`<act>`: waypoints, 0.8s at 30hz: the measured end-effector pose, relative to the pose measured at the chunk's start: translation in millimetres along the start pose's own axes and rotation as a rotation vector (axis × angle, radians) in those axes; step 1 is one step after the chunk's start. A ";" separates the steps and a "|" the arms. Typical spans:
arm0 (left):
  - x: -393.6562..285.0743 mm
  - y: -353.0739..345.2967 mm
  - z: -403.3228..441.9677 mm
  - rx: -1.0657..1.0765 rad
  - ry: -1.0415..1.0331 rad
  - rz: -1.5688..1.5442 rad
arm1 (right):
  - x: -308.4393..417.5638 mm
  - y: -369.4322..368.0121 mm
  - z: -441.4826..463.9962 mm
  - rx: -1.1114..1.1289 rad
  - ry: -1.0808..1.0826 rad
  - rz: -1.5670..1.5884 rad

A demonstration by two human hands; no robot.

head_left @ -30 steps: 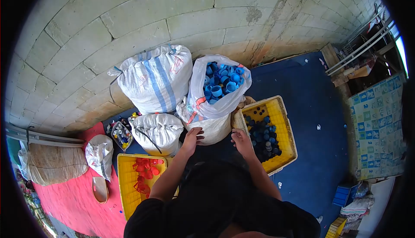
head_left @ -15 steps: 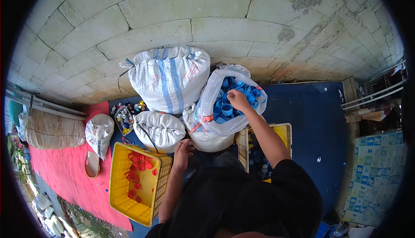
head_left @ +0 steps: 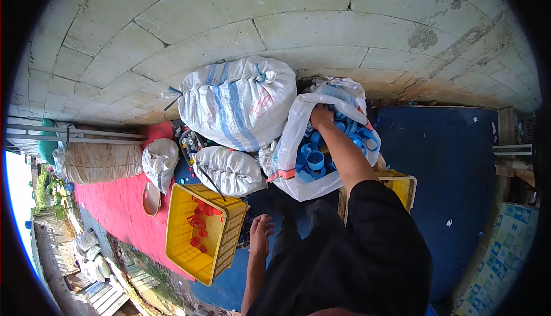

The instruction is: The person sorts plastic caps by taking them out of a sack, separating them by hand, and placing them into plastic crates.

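My right hand [head_left: 321, 116] reaches into a clear plastic bag [head_left: 291, 138] filled with blue plastic caps [head_left: 315, 160]. It lies at the far side of the bag's mouth, and its fingers are hidden. My left hand [head_left: 261, 233] hangs beside a yellow crate [head_left: 231, 241], its fingers loosely bent and nothing visible in them. Red plastic caps [head_left: 198, 223] lie inside that crate. Part of a second yellow crate [head_left: 405, 188] shows behind my right arm.
A large white sack [head_left: 244, 104] with blue stripes leans by the block wall [head_left: 241, 6]. In front sits a smaller tied white sack [head_left: 228, 170]. A red mat [head_left: 115, 201] lies left, a blue mat [head_left: 436, 167] right. A shallow brown tray [head_left: 151, 199] rests near the crate.
My right hand has gone from above the caps at the bag's middle deeper toward its far side. My left hand has come lower, and the whole view has shifted and tilted.
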State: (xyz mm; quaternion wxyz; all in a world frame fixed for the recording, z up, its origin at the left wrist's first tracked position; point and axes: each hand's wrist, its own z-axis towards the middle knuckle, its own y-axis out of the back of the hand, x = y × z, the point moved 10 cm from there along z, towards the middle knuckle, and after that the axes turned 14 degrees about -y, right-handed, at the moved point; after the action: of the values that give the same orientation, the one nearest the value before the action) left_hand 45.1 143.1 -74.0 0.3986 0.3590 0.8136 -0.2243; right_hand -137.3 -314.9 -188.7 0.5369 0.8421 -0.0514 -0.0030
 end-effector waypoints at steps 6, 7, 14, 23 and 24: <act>1.8 -36.8 7.0 0.077 0.014 -0.008 | 10.0 15.5 -35.4 0.147 0.167 0.232; -7.8 -47.2 12.3 0.106 0.003 0.002 | 8.7 25.3 -53.7 0.110 0.139 0.303; -73.8 -96.6 75.4 0.346 -0.189 0.058 | -12.7 62.2 -196.0 -0.246 0.227 0.729; -113.2 -174.0 104.4 0.821 -0.285 0.159 | -66.4 97.8 -267.0 -0.272 -0.020 1.098; -111.0 -182.4 98.8 0.893 -0.324 0.161 | -69.2 94.5 -270.3 -0.272 -0.051 1.100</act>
State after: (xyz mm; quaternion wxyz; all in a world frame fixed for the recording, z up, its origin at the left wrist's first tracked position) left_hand 1.2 -83.2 -27.3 0.3433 0.5175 0.5347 -0.5731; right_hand -197.7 -104.0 7.8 0.5615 0.6144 -0.4947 0.2500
